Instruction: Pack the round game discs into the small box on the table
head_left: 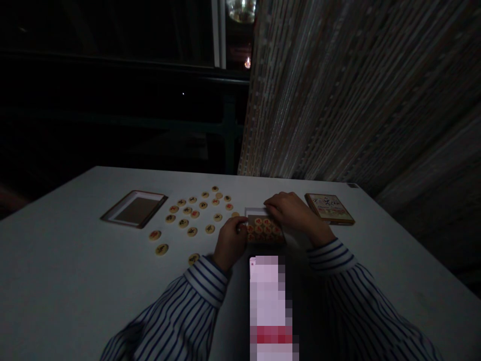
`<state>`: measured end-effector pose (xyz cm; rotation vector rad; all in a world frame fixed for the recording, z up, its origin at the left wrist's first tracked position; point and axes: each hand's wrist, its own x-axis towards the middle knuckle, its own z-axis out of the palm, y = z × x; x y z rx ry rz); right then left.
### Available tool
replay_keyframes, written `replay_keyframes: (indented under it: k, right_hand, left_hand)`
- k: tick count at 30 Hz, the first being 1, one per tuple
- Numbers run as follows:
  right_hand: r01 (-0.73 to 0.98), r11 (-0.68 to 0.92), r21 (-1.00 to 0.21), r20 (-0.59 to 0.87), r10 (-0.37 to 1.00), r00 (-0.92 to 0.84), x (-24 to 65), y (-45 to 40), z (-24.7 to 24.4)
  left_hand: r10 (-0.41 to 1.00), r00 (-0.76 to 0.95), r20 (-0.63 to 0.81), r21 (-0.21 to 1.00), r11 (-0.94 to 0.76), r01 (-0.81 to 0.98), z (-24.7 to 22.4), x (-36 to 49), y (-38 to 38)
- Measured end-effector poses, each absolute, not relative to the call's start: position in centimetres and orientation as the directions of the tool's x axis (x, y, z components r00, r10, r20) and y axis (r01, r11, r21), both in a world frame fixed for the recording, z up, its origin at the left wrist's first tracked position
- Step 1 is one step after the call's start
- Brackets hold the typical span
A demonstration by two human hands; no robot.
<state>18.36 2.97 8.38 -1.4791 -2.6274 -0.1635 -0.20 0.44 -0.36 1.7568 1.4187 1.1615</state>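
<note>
Item, one pair of bare hands in dim light, cuffs (332,255) of striped cloth at the wrists, as I see them from the room. Left hand (230,241): fingers curled in against the left side of an open box (257,211); whether they pinch its wall or a disc, I cannot tell. Right hand (289,209): palm down, bent over the far right corner of the same box, the exact hold hidden from me. Item, the box itself: shallow, between the two hands, touched by both. Item, lying in it between the hands: round discs (258,229) with red characters, set in rows, the nearest row in shadow. Item, loose discs (183,223): yellowish, most with black characters, a few with red, scattered left of and beyond the left hand. Item, an open tray (135,209): well to the left of the left hand, past the scatter. Item, a box with a printed cover (329,206): just right of the right hand. Item, a lit screen (266,296), blurred into blocks: nearer than the grip, between the forearms. Item, a white table (75,260): beneath both hands. Item, a curtain of strands (285,100): beyond the right hand
</note>
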Motion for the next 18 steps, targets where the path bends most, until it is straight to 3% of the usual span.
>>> replay_keyframes:
  k: [9, 18]
  right_hand:
    - [0.862, 0.506, 0.02, 0.195, 0.844, -0.5, 18.2, 2.5, 9.0]
    - [0.861, 0.508, -0.017, 0.332, 0.815, -0.474, 18.2, 2.4, 10.4]
  left_hand:
    - [0.964, 0.038, 0.262, 0.862, -0.252, 0.441, -0.4, -0.2, 0.4]
    - [0.962, 0.032, 0.271, 0.863, -0.257, 0.435, 0.1, -0.1, 0.2]
